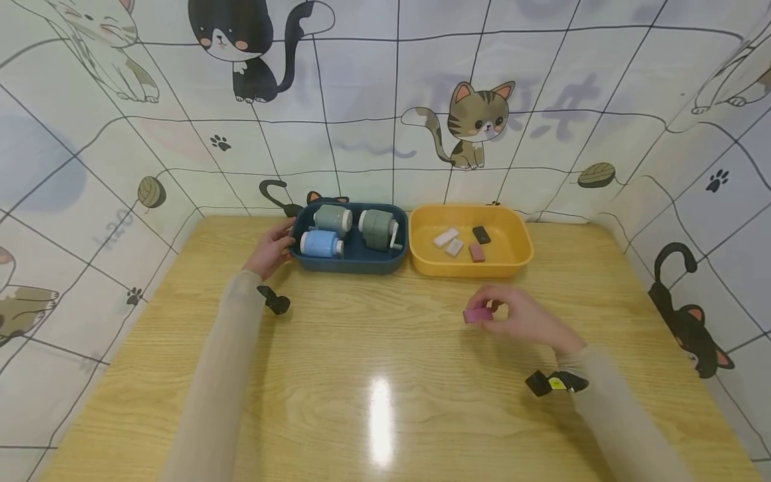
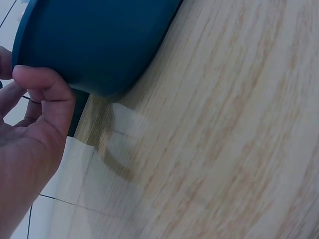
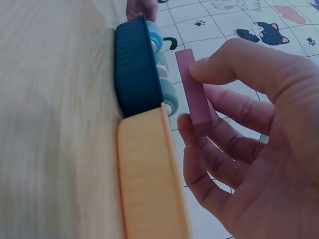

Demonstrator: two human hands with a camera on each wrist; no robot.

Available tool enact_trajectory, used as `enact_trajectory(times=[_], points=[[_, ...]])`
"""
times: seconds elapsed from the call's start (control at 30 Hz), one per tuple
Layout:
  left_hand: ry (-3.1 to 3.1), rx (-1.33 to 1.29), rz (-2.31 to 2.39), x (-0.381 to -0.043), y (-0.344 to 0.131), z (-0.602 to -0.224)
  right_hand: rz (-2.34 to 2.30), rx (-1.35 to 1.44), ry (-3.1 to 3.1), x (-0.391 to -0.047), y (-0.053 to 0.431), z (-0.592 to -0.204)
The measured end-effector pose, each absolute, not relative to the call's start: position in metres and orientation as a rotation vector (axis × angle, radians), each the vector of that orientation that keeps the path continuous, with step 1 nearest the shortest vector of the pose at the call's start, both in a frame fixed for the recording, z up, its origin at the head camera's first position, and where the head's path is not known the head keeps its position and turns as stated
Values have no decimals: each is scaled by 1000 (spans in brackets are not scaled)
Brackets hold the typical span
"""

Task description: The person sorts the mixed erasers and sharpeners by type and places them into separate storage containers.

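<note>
My right hand [image 1: 519, 317] pinches a pink eraser [image 3: 195, 92], a small rectangular block, between thumb and fingers above the table, in front of the yellow tray [image 1: 470, 269]. At the far left, my left hand [image 1: 271, 250] grips the end of the dark blue tray [image 1: 355, 266]; in the left wrist view its thumb [image 2: 42, 79] lies at the rim with fingers behind. That tray holds a blue pencil sharpener [image 1: 320, 244], a grey-green one [image 1: 332, 219] and a darker green one [image 1: 376, 230] with a white crank.
Inside the yellow tray lie a dark eraser [image 1: 481, 234], a reddish-pink eraser [image 1: 477, 252] and two white ones [image 1: 446, 237]. Both trays stand side by side at the back of the wooden table [image 1: 337, 375], against a cat-patterned wall covering [image 1: 361, 147].
</note>
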State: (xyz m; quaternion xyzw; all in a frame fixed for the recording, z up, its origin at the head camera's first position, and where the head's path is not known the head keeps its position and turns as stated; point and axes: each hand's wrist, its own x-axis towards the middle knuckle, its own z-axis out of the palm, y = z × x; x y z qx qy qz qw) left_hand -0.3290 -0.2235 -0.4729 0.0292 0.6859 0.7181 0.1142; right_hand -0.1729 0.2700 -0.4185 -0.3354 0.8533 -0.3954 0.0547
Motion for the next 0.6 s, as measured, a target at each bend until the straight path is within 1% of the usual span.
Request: enact_trajectory(times=[0.17,0.33,0.6], points=[[1997,78,2084,-325,-222,-465,-1135,-942,2643,-182,270,-409],[1991,79,2062,-318,-219,-454,-1101,-944,2673,-192,271,-405],[1993,84,2056,-315,-218,-451,-1102,-793,2677,-217,279,-401]])
